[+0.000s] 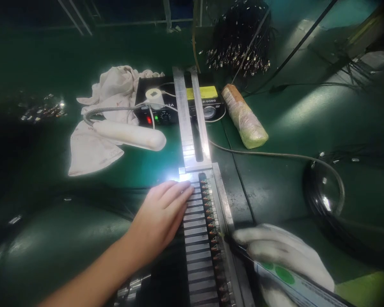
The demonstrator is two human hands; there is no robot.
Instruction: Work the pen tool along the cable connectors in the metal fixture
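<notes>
My bare left hand [161, 209] lies on the slotted metal jig [196, 230], its fingers stretched out and held together near the upper end. The thumb side is hidden beneath the hand. Along the jig's right side runs a row of small connector ends with copper-coloured wires [211, 211]. In a white glove, my right hand [284, 251] is closed around a black pen-like tool with a pale, green-dotted label [286, 277]. The tool's dark tip points at the connector row, near its middle; whether it touches is unclear.
A black dispenser box [166, 117] with lit indicators stands behind the jig, under its slotted bar [182, 115]. White cloth [110, 91] and a lamp [131, 134] are left; a wrapped block [245, 117] is right. Cable bundles [240, 34] and a coiled cable [316, 200] lie around.
</notes>
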